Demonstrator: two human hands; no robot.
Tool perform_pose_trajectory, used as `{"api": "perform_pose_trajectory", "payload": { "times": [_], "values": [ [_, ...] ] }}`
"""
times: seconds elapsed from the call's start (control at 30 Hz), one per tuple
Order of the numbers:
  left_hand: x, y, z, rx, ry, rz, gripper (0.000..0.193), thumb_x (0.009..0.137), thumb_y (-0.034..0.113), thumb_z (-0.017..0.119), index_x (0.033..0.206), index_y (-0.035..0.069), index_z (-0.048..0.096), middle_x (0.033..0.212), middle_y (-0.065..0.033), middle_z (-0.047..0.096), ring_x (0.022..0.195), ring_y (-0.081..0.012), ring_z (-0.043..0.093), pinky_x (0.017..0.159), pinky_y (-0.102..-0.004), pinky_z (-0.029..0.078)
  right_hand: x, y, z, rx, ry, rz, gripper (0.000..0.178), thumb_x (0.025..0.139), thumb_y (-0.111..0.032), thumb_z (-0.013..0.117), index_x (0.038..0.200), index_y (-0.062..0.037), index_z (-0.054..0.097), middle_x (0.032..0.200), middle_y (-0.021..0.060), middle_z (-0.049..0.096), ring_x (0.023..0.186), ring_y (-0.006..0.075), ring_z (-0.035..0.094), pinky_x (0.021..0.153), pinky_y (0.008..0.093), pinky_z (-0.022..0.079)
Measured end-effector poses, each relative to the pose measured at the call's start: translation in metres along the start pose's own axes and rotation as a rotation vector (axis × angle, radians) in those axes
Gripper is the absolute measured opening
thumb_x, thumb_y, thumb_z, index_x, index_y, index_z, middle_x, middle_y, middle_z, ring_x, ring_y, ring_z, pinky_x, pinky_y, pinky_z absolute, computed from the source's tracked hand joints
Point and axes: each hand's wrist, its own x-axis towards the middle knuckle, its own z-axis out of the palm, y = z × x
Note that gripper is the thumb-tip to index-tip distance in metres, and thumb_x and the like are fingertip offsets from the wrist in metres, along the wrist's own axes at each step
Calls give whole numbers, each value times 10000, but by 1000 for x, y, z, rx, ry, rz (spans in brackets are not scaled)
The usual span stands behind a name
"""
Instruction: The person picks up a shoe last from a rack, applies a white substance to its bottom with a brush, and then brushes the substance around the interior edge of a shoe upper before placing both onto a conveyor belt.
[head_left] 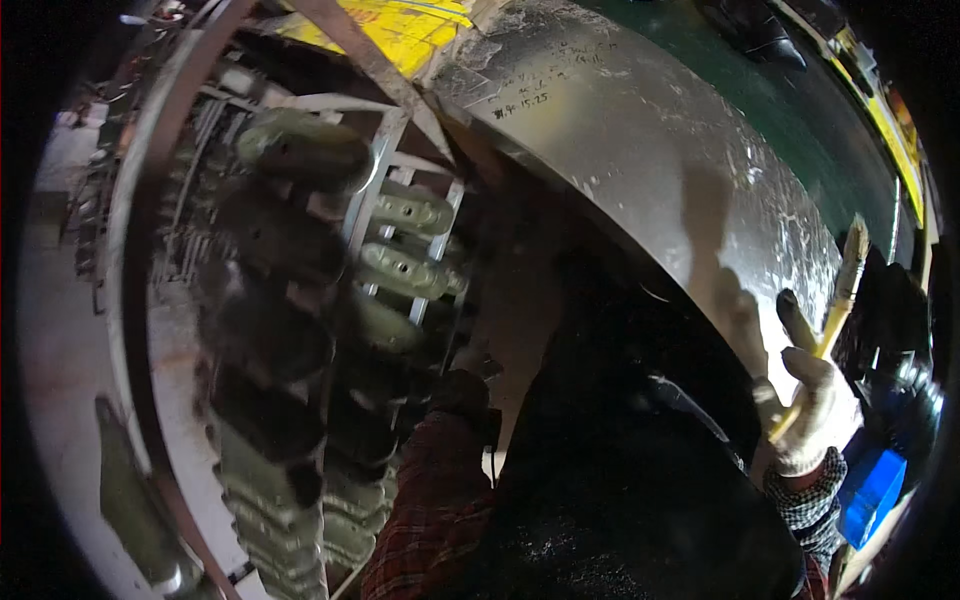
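My right hand (812, 405), in a whitish glove with dark fingertips, is closed around the yellow handle of a paintbrush (840, 308). The pale bristle end points up and away, over the right end of a grey metal-topped surface (640, 165). Down in the shadow left of centre is my left hand (465, 390), a dark shape at the end of a red plaid sleeve (432, 490). It is nearest a rack of oblong olive-green pieces (405, 268); its fingers are too dark to make out.
A brown metal frame post (130, 270) curves along the left, beside more green pieces (300, 150). Yellow sheeting (410, 40) lies at the far edge, a dark green surface (690, 50) beyond the metal. A blue box-like object (872, 497) stands beside my right wrist.
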Motion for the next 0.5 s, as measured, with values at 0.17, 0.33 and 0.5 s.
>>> {"api": "perform_pose_trajectory", "payload": {
  "times": [0.17,0.33,0.5],
  "values": [
    [148,55,-49,-33,249,153,490,949,372,558,1308,46,487,1081,-127,646,906,-282,648,822,-441,538,67,-12,69,-630,-287,-81,231,725,-130,805,811,-20,621,1159,316,587,967,388,654,779,439,549],
    [298,171,55,129,399,352,529,937,395,560,1320,41,471,1111,-135,625,928,-282,639,834,-444,533,60,9,63,-263,-122,351,182,688,-113,832,708,-44,664,1259,284,521,1002,391,628,852,435,546],
    [363,227,69,127,517,359,568,925,418,561,1331,36,456,1140,-143,605,950,-281,630,846,-447,527,103,12,61,-304,-465,264,198,723,-106,810,850,-50,669,1256,241,526,1027,349,624,864,416,541]
  ]
}}
